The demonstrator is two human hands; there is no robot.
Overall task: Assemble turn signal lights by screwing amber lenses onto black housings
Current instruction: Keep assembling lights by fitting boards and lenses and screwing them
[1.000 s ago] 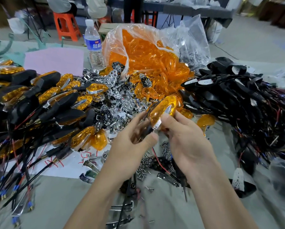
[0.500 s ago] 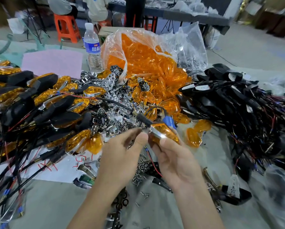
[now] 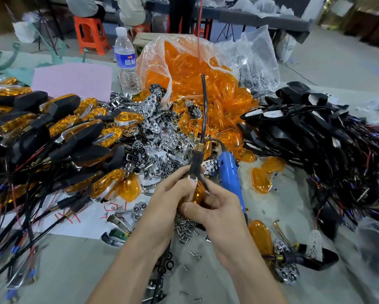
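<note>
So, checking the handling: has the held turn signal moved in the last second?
Yes. The turn signal has dropped from over the chrome reflectors toward the loose screws, nearer the person, its stem now pointing up.

Amber-lensed turn signal, black stem up, upright between left hand and right hand.

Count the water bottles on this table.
1. The water bottle stands upright at the back, between the pink sheet and the bag of amber lenses. Others may be hidden.
</note>
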